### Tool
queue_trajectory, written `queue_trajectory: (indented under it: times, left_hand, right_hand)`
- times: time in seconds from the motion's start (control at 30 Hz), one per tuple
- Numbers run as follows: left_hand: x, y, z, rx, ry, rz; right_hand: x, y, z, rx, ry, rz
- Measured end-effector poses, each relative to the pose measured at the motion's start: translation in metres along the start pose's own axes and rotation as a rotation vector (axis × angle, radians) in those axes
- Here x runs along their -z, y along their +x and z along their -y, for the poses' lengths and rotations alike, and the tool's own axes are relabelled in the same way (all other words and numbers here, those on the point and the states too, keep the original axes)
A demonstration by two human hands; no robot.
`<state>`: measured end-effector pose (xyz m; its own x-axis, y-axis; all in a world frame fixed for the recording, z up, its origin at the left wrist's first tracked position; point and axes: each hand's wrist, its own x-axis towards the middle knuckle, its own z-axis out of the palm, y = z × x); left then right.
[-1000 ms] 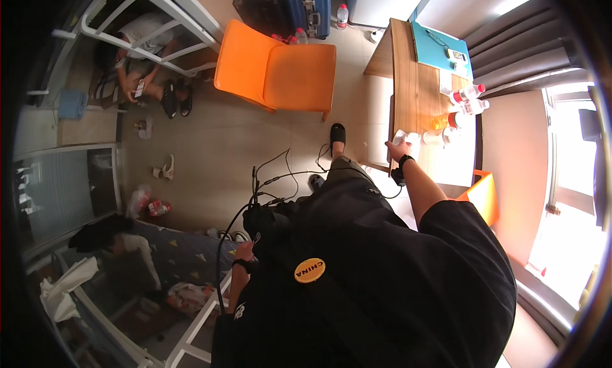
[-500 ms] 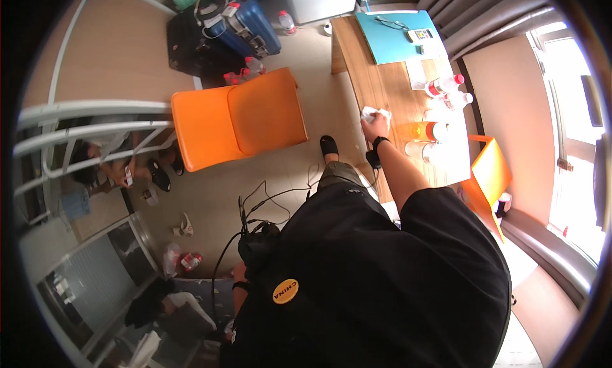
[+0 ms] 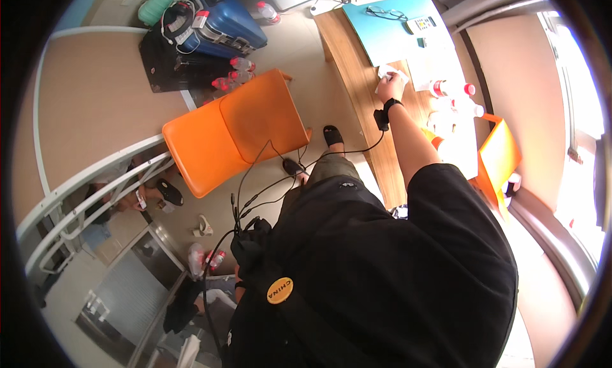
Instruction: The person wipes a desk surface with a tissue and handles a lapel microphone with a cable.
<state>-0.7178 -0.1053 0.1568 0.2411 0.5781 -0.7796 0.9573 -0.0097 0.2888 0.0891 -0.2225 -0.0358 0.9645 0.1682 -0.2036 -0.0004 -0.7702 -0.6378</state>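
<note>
Black shirt (image 3: 382, 279) fills foreground; left hand hidden behind it, state cannot be told. Orange chair (image 3: 236, 129) on floor left of leg. Right hand (image 3: 392, 87), black wrist strap, fingers closed on white cloth (image 3: 384, 72), pressing it to wooden bench (image 3: 357, 68). Just right: clear bottles with red caps (image 3: 449, 89). Beyond: blue mat (image 3: 395, 30), glasses (image 3: 384, 13). Far left: blue suitcase (image 3: 220, 21).

Bright daylight from the right, window glare, strong fisheye bending, dark vignetted rim
</note>
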Motion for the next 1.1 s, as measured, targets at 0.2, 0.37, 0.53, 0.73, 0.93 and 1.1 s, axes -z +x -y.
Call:
queue_trajectory:
  times: [0.2,0.37,0.53,0.73,0.93,1.1]
  left_hand:
    - [0.048,0.072,-0.04,-0.085,0.051,0.052]
    - [0.076,0.153,-0.066,-0.232,0.109,0.104]
    - [0.124,0.219,-0.041,-0.378,0.269,0.147]
    - [0.174,0.32,-0.007,-0.575,0.676,0.227]
    - [0.154,0.347,-0.022,-0.943,1.085,0.387]
    - [0.153,0.312,-0.074,-1.014,0.95,0.502]
  right_hand:
    - [0.012,-0.032,0.024,0.091,-0.201,-0.03]
    - [0.016,-0.094,0.007,0.058,-0.188,0.053]
    - [0.017,-0.195,-0.036,-0.215,-0.087,0.049]
    - [0.049,-0.302,-0.138,-0.47,-0.109,0.152]
    - [0.079,-0.452,-0.125,-0.646,0.179,-0.204]
    - [0.113,-0.544,-0.129,-0.806,0.134,-0.26]
